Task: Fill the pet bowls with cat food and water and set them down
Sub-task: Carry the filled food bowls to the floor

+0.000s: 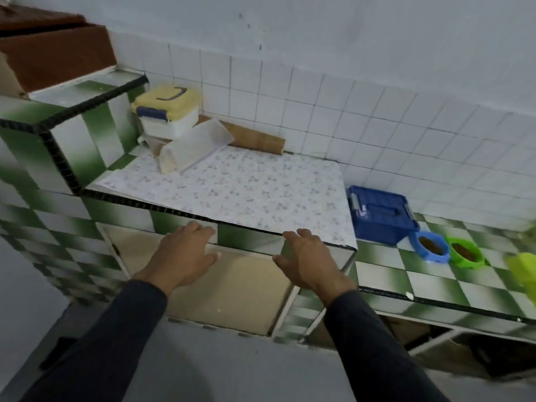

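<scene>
- Two hands out in front in the head view, both empty: left hand (185,255) and right hand (307,261), palms down, fingers loosely spread, hovering before the counter's (420,281) front edge.
- Blue bowl (431,246) and green bowl (466,253) side by side on the lower checked counter at right, touching, both with brown food inside.
- Blue box (381,213) just behind the bowls, against the wall.
- Yellow-lidded tub (168,111) at the back left of the floral mat (237,190), with a clear container (194,149) on its side in front.
</scene>
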Motion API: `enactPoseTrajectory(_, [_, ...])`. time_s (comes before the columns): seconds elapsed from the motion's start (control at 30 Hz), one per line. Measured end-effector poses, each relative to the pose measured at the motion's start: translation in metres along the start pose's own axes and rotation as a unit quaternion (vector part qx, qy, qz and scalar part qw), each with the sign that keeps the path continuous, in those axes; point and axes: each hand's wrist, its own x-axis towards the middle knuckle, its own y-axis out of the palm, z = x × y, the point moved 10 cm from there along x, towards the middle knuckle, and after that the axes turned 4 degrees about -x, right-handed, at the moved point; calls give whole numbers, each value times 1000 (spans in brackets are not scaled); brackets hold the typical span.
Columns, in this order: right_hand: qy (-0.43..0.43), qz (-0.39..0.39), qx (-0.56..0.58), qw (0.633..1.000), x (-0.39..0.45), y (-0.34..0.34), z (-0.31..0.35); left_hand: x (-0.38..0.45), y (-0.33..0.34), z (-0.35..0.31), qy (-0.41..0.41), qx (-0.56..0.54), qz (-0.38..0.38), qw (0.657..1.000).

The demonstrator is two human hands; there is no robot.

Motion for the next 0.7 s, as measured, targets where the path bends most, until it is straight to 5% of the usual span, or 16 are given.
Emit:
enactPoseTrajectory(0.4, [149,-36,45,987,-97,-21,-253,32,90,-247,135,-1,36,990])
enactPoseTrajectory(0.7, [247,-41,36,967,-147,-8,-372,52,144,-378,230,65,66,969])
